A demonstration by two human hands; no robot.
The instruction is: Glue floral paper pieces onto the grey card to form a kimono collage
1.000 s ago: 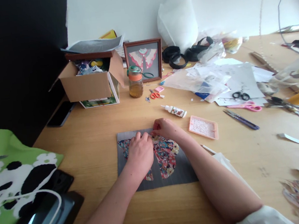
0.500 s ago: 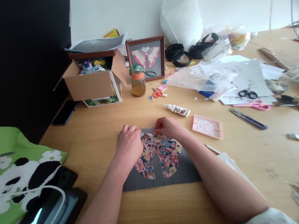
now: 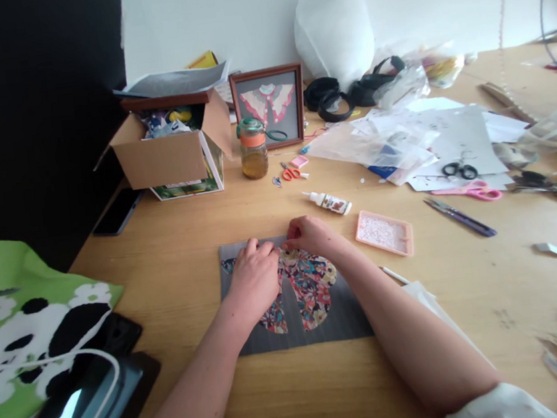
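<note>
A floral fabric collar point(image 3: 312, 289), cut in two rounded halves with a gap between, lies on a dark grey sheet point(image 3: 352, 325). My left hand point(image 3: 255, 268) rests over the collar's left half, its fingers bent down at the neckline and the fingertips mostly hidden. At the top of the right half, my right hand point(image 3: 306, 236) has thumb and forefinger pinched together on the neckline edge. The two hands nearly meet. A white glue bottle point(image 3: 331, 202) lies behind my right hand, and a pink tray of small white beads point(image 3: 384, 232) sits to its right.
Behind stand an open cardboard box point(image 3: 162, 158), a jar of amber liquid point(image 3: 253, 155) and a framed collar picture point(image 3: 287, 104). On the right lie pink scissors point(image 3: 485, 192), a craft knife point(image 3: 460, 216) and papers point(image 3: 466, 134). A panda-patterned green cloth point(image 3: 39, 276) is at left.
My left hand has slid right along the neckline, toward my right hand, uncovering the collar's left tip. My right hand has hardly moved.
</note>
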